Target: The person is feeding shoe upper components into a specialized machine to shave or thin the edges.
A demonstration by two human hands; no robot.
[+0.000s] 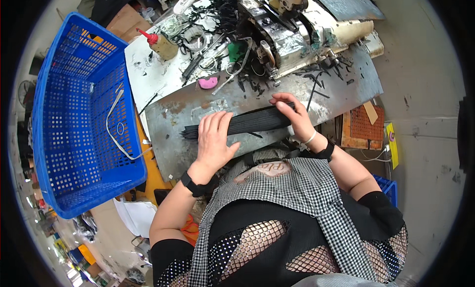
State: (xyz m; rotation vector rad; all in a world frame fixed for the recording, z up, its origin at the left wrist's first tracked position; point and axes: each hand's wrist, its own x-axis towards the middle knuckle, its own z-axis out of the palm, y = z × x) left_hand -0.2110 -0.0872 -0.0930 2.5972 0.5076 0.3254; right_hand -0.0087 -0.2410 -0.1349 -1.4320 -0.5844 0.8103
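Observation:
A thick bundle of thin black strips (pixel 257 123) lies across the metal worktop in front of me. My left hand (pixel 213 138) rests palm down over its left part, fingers stretched across it and the thumb standing apart on the near side. Uneven strip ends stick out beyond that hand. Around the bundle's right end my right hand (pixel 297 118) is curved, thumb and fingers bent at its far edge; the palm side is partly hidden. One loose strip end pokes out below the bundle.
Beyond the bundle stands a dirty machine (pixel 292 40), with black scraps scattered before it. A pink piece (pixel 208 83) and a red-capped bottle (pixel 161 44) are on the left. A large blue plastic basket (pixel 94 188) flanks the worktop (pixel 170 161).

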